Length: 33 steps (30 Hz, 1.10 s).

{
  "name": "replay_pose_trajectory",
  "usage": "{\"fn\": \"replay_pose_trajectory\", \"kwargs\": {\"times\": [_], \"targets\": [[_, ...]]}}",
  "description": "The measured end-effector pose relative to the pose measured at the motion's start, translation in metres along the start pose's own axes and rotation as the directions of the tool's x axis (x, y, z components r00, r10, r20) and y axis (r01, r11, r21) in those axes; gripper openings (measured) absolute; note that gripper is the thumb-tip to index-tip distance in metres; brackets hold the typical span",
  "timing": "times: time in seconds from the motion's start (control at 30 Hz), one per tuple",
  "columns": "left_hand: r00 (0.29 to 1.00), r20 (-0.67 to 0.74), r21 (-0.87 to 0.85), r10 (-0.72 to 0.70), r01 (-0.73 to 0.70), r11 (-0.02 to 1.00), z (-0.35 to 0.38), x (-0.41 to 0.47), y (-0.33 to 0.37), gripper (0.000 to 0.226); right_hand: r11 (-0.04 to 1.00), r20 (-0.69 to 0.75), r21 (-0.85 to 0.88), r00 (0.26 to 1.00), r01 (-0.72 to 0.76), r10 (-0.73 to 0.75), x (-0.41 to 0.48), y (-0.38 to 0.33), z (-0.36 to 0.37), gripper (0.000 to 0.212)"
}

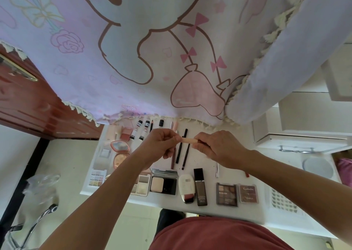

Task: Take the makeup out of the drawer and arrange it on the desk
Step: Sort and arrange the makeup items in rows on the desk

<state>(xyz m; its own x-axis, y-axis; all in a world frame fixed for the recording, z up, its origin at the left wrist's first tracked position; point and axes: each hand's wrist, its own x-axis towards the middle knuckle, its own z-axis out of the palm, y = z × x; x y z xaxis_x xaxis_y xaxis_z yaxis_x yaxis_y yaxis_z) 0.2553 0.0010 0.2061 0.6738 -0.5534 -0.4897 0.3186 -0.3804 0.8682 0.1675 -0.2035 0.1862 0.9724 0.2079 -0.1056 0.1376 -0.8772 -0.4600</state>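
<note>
A short peach stick (187,140) is held in the air above the white surface (251,209), pinched at one end by the curled fingers of the left hand (162,145) and at the other by those of the right hand (219,148). Both hands are thus clamped on the same item, close together, with only its middle exposed. Whether a cap is being worked on or off cannot be told from this view.

Much makeup is laid out in rows on the surface. Thin dark pencils (179,150) lie directly under the stick. A powder compact (163,183), a white tube (187,188), a dark bottle (201,187) and an eyeshadow palette (227,194) are lined up along the near edge. The task appears well advanced.

Several slips can be foreseen:
- If the pinch is loosened on either end, the stick would likely be dropped onto the pencils, and these could be rolled out of line.
- If the ends are pulled apart sharply, a loose part could be flung across the rows.
- The pale palettes beneath the left forearm could be nudged as the arm is lowered.
- The back row could be snagged by the fringe of the printed cloth (171,49) hanging over it.
</note>
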Motion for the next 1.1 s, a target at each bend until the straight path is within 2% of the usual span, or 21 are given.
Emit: {"fn": "replay_pose_trajectory", "kwargs": {"times": [0.07,0.13,0.2,0.27,0.33,0.43,0.5,0.57,0.63,0.7,0.8,0.93,1.1], "targets": [[1.0,-0.012,0.039,-0.013,0.014,0.999,0.0007,0.0005,-0.0003,0.024,1.0,-0.007,0.009,1.0,0.005,-0.004,0.0016,0.0,-0.0002,0.038],[1.0,-0.015,0.014,-0.005,0.005,1.0,0.0012,-0.0002,-0.0003,0.026,0.999,-0.003,0.047,1.0,-0.001,0.001,0.0027,0.0002,-0.0008,0.038],[1.0,-0.026,-0.05,0.013,-0.015,0.999,-0.0002,-0.0009,-0.0016,0.02,0.98,-0.004,0.195,0.999,-0.037,0.038,0.0022,-0.0003,-0.002,0.041],[0.998,-0.047,-0.085,0.035,-0.039,0.996,-0.0021,-0.0017,-0.0029,0.014,0.91,-0.015,0.406,0.995,-0.086,0.101,0.0022,0.0012,-0.0024,0.04],[0.997,-0.061,-0.088,0.049,-0.054,0.995,-0.0031,-0.002,-0.004,0.013,0.842,-0.017,0.526,0.988,-0.119,0.151,0.0038,0.0029,-0.0021,0.028],[0.995,-0.079,-0.096,0.06,-0.067,0.993,-0.0018,-0.0024,-0.0031,0.013,0.796,-0.04,0.59,0.979,-0.138,0.199,0.0046,0.0013,-0.0007,0.01],[0.993,-0.093,-0.102,0.072,-0.081,0.991,-0.0009,-0.0028,-0.0016,0.013,0.753,-0.047,0.642,0.973,-0.142,0.224,0.0044,-0.0004,-0.0009,0.007],[0.991,-0.105,-0.103,0.08,-0.091,0.99,-0.0015,-0.0033,-0.001,0.012,0.712,-0.014,0.682,0.971,-0.166,0.24,0.0047,-0.0026,-0.0027,0.006],[0.99,-0.112,-0.1,0.084,-0.096,0.99,-0.0022,-0.0037,-0.0012,0.012,0.669,0.041,0.715,0.967,-0.203,0.25,0.0049,-0.0032,-0.0041,0.016],[0.99,-0.112,-0.094,0.084,-0.094,0.991,-0.0018,-0.0043,-0.0019,0.011,0.672,0.06,0.708,0.967,-0.217,0.249,0.0052,-0.0033,-0.0042,0.02],[0.991,-0.117,-0.092,0.069,-0.08,0.993,-0.002,-0.0051,-0.0044,0.011,0.685,0.03,0.701,0.968,-0.198,0.248,0.0057,-0.004,-0.0037,0.004],[0.99,-0.128,-0.085,0.062,-0.073,0.994,-0.005,-0.0059,-0.006,0.012,0.646,0.059,0.731,0.964,-0.219,0.261,0.0051,-0.0033,-0.0052,0.014],[0.989,-0.128,-0.079,0.068,-0.079,0.994,-0.0056,-0.0057,-0.0049,0.013,0.658,0.069,0.717,0.962,-0.232,0.265,0.0043,-0.0028,-0.0063,0.008]]}}
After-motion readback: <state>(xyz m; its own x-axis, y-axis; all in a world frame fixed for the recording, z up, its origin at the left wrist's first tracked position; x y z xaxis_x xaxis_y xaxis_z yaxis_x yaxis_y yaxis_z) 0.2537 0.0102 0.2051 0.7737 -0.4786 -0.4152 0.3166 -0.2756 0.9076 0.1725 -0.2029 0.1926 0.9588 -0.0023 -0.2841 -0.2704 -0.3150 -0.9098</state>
